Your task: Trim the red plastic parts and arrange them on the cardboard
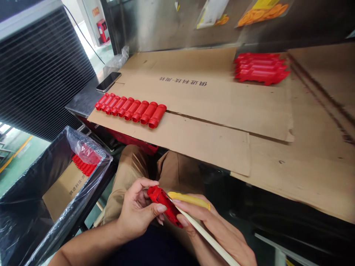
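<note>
From my remote seat I see the left hand (135, 210) closed, thumb and fingers gripping a small red plastic tubular part (161, 195) over the lap, short of the desk (80, 101). The right hand (217, 223) is closed around a slim cream-coloured stick (208, 236) — its tip at the part's side, a yellow finger cover (191, 199) on one finger. On the brown cardboard sheet (205, 142) I see a slanting row of red plastic tubes (132, 109) — near a black phone (108, 81).

Head-worn view, facing down, hands (138, 211) (215, 226) near
</note>
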Available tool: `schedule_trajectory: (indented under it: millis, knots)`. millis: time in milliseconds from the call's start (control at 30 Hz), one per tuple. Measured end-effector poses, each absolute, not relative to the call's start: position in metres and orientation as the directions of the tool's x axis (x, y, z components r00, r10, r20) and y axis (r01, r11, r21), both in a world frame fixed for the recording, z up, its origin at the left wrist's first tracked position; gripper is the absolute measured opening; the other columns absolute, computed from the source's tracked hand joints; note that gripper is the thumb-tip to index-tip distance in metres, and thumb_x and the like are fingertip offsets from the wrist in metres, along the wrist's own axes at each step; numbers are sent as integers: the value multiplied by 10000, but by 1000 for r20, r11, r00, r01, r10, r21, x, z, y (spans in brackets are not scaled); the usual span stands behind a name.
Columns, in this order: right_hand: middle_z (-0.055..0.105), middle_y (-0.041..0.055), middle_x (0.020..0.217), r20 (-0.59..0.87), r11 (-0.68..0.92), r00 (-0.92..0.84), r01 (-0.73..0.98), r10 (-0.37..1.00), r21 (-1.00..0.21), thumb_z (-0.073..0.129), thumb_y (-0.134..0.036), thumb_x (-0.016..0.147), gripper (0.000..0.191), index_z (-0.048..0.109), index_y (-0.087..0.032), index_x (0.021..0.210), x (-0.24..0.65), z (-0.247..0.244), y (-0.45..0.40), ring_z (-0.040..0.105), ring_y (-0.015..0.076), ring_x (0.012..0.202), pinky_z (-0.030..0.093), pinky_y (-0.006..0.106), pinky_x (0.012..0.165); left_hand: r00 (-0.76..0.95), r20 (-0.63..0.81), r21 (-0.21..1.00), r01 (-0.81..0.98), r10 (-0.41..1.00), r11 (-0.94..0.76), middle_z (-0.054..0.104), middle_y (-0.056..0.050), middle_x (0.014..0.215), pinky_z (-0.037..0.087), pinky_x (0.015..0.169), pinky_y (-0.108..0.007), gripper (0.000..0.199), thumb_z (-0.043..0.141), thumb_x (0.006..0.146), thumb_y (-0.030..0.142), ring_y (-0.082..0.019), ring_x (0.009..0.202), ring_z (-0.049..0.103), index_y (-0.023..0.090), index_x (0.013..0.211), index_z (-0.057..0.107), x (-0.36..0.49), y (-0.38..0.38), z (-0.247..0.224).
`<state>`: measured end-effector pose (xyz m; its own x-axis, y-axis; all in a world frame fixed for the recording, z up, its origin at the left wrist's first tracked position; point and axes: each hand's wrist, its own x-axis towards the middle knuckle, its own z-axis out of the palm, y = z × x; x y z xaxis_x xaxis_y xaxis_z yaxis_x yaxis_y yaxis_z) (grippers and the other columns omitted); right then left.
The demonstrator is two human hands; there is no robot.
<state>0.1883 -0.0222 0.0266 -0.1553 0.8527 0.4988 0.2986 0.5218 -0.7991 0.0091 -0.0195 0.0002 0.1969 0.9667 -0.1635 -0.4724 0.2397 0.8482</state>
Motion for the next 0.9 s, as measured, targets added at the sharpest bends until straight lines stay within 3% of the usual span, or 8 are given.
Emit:
schedule_trajectory:
  millis: [200, 333, 400, 500, 600, 700, 767, 900]
  knots:
    - [770, 104, 1104, 405, 461, -223, 359, 887, -811, 580, -158, 1010, 200, 678, -221, 1172, 189, 23, -21, 772, 201, 999, 661, 279, 828, 98, -86, 926, -359, 991, 116, 684, 14, 825, 536, 526, -174, 417, 870, 816, 243, -77, 568, 622, 223, 1163, 640, 10, -22, -3]
    - [753, 132, 1087, 572, 628, -261, 372, 778, -684, 594, -31, 950, 288, 681, -172, 1186, 183, 14, -19, 728, 214, 1065, 659, 312, 856, -97, 82, 990, -107, 992, -92, 657, -23, 940, 567, 698, -209, 404, 919, 739, 212, -123, 784, 655, 206, 1095, 727, 11, -22, -1]
    - [754, 137, 1104, 627, 671, -255, 404, 736, -622, 626, 11, 914, 353, 689, -163, 1215, 179, 12, -19, 716, 224, 1083, 658, 337, 879, -112, 97, 990, -94, 989, -108, 659, -28, 947, 568, 697, -213, 380, 907, 757, 231, -128, 790, 660, 204, 1089, 724, 12, -22, 0]
    - [758, 131, 1110, 592, 621, -213, 413, 777, -666, 625, -20, 930, 311, 697, -188, 1181, 177, 13, -21, 736, 224, 1062, 665, 330, 862, -79, -24, 976, -216, 997, 7, 677, -5, 875, 563, 644, -201, 413, 928, 739, 256, -112, 714, 663, 197, 1064, 680, 13, -22, -1]
    - [776, 106, 1071, 419, 441, -139, 330, 897, -834, 593, -179, 1013, 136, 687, -232, 1096, 182, 18, -23, 787, 205, 934, 672, 271, 761, 85, -162, 899, -399, 983, 183, 690, 27, 748, 534, 500, -186, 491, 938, 732, 310, -90, 529, 626, 198, 1078, 608, 13, -21, -2]
    - [802, 74, 1047, 270, 282, -82, 246, 959, -927, 574, -237, 1042, 107, 670, -258, 1085, 189, 21, -24, 813, 185, 852, 660, 206, 681, 204, -191, 830, -489, 960, 269, 718, 25, 725, 526, 439, -171, 524, 934, 739, 346, -79, 450, 613, 200, 1099, 582, 12, -20, -3]
    - [807, 70, 1052, 298, 316, -107, 260, 949, -912, 594, -189, 1018, 142, 679, -266, 1102, 191, 23, -23, 816, 191, 861, 664, 213, 689, 213, -211, 818, -496, 954, 291, 719, 26, 711, 533, 440, -164, 522, 938, 736, 340, -75, 449, 618, 193, 1091, 585, 11, -19, -2]
    - [795, 102, 1086, 521, 545, -168, 344, 837, -764, 619, -52, 931, 309, 707, -251, 1150, 188, 25, -21, 791, 231, 1005, 676, 289, 787, 193, -269, 810, -484, 944, 330, 709, 34, 687, 524, 420, -154, 519, 943, 733, 335, -72, 434, 607, 185, 1076, 583, 10, -17, 1]
